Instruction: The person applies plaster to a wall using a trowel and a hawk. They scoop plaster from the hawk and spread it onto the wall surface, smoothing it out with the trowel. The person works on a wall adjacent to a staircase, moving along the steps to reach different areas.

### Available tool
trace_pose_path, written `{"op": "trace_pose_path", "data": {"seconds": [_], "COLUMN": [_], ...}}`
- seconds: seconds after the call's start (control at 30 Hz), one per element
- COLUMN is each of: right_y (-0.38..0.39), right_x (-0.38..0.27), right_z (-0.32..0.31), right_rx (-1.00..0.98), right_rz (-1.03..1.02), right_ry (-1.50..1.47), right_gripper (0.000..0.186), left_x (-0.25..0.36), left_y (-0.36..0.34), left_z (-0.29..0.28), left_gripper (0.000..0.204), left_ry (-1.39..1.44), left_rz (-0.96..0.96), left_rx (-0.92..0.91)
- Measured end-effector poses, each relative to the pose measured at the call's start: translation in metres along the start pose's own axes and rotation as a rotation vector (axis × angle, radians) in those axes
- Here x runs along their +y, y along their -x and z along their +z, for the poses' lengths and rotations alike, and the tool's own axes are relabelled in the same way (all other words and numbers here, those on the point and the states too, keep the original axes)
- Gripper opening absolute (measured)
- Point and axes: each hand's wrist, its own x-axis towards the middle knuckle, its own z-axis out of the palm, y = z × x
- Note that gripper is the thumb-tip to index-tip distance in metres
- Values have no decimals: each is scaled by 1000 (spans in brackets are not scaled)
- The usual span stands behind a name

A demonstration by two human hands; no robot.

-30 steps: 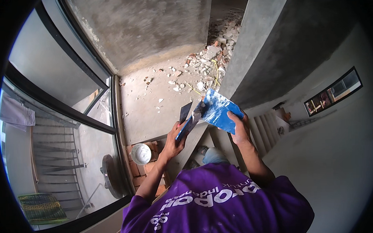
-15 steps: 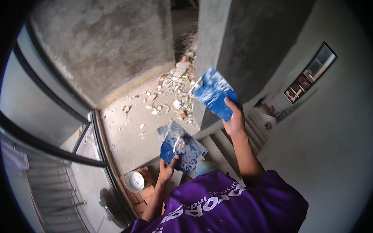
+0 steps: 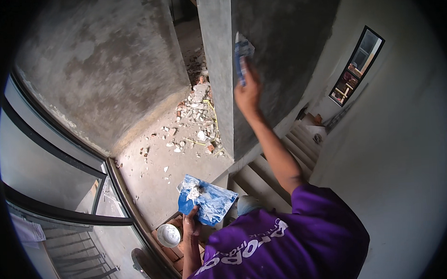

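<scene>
Right hand (image 3: 247,92) raised high, fingers clamped on a blue trowel (image 3: 241,57) whose blade lies flat against the grey pillar (image 3: 280,63), near its outer corner. Left hand (image 3: 189,224) low at waist level, closed on the underside of a blue plaster board (image 3: 208,201) held roughly level; a small white dab of plaster (image 3: 193,193) sits near its upper left, the rest smeared thin.

Progress, as I read it: the pillar face around the blade looks dark and uniformly grey, with no white coat that I can make out. I would judge the skimming here barely begun, most of the face left. The board carries little material, so a refill looks close.

Edges and room: the pillar corner runs just left of the blade. Past the corner the floor holds rubble (image 3: 195,118) heaped by the rough wall (image 3: 107,65). Below the left hand, a white bowl (image 3: 168,235) rests on bricks (image 3: 180,249). Stairs (image 3: 264,175) drop away just beside the pillar base. A curved window frame (image 3: 63,214) closes the left side. The smooth pale wall (image 3: 406,157) on the right stands well apart; free swing there.
</scene>
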Motion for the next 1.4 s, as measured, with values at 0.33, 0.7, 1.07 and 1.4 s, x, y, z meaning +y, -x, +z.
{"op": "trace_pose_path", "data": {"seconds": [0.33, 0.7, 1.07, 1.4], "right_y": [-34, -9, 11, -2], "right_x": [15, 21, -6, 57], "right_z": [-65, -71, -41, -70], "right_rx": [-150, -186, -193, -368], "right_rz": [-75, 124, 89, -264], "right_ry": [9, 36, -29, 56], "right_gripper": [49, 34, 38, 63], "left_x": [8, 13, 12, 2], "left_y": [-3, -8, -6, -13], "left_z": [2, -2, 6, 0], "left_gripper": [50, 52, 54, 49], "left_ry": [-5, 7, 72, 98], "left_rz": [-12, -8, -16, -47], "left_rx": [-6, -33, -61, -25]}}
